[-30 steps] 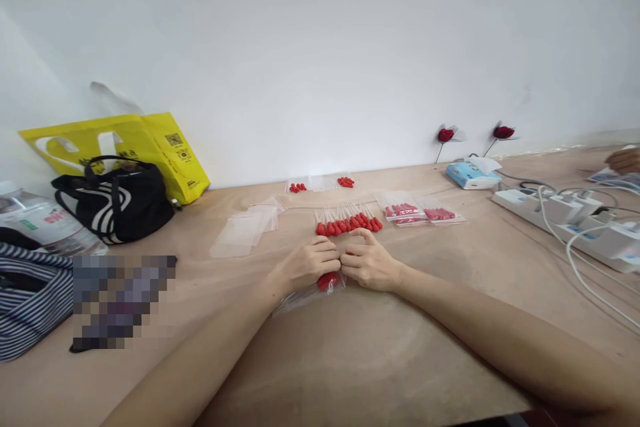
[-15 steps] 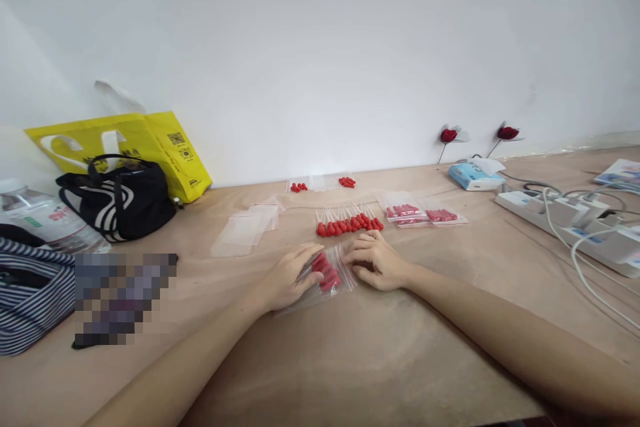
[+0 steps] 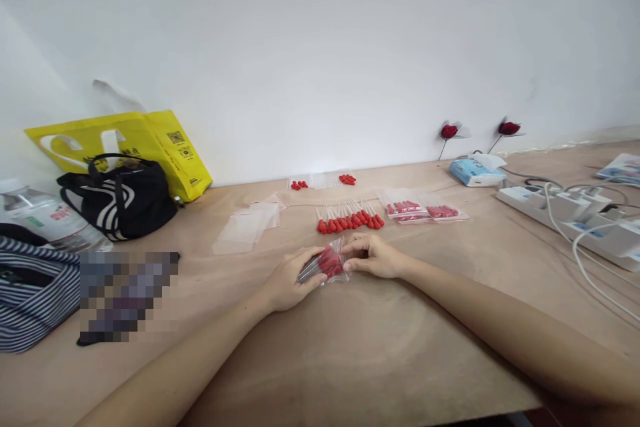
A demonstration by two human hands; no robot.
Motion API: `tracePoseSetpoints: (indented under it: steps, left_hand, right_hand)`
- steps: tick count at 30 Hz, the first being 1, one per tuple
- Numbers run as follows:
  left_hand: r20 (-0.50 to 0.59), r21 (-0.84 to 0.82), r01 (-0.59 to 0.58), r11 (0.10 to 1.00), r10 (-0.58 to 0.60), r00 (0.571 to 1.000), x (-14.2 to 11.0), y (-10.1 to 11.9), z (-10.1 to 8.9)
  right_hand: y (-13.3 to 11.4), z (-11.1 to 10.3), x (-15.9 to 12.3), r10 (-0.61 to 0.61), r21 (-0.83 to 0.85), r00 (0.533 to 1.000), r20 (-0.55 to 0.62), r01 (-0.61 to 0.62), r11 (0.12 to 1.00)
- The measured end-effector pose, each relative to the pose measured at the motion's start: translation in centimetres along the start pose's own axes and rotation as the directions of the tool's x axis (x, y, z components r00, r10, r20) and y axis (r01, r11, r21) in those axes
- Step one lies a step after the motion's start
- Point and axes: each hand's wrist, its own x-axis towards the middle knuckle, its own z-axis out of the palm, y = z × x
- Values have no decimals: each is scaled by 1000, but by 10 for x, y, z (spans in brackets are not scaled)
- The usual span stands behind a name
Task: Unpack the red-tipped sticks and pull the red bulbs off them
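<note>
Slippage risk: left hand [image 3: 286,281] clamps clear plastic bag [image 3: 343,273] of red bulb-ended pieces [image 3: 329,260], right hand [image 3: 376,257] pinches its edge; uneven tugging could crease it.

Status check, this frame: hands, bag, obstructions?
Left hand gripping bag at left side; right hand pinching its right edge. Red pieces inside. Red-tipped sticks just beyond, nothing blocking.

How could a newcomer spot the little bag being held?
On the table, find the left hand and right hand. Between them is a clear bag of red pieces, in front of the red-tipped sticks. Unlike the other filled bags, this one is held.
</note>
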Motion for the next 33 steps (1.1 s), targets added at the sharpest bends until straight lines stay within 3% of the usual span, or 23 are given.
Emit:
tracePoseSetpoints:
  steps: [10, 16, 22, 30, 33]
  left_hand:
    - [-16, 2, 16, 1000, -16, 1000, 1, -2, 1]
    - [-29, 6, 34, 999, -33, 999, 1, -2, 1]
    - [-51, 21, 26, 999, -25, 998, -1, -7, 3]
    - [23, 3, -20, 1000, 20, 1000, -2, -2, -3]
    - [45, 0, -24, 1000, 24, 999, -2, -2, -3]
  right_hand:
    - [-1, 5, 3, -1, 150, 996, -89, 15, 989]
    - [-5, 3, 6, -27, 305, 999, 39, 14, 952]
    - [3, 5, 6, 86, 293, 993, 87, -108, 950]
    - [-7, 3, 6, 39, 115, 998, 39, -43, 992]
    - [-11, 3, 6, 43, 112, 995, 86, -52, 992]
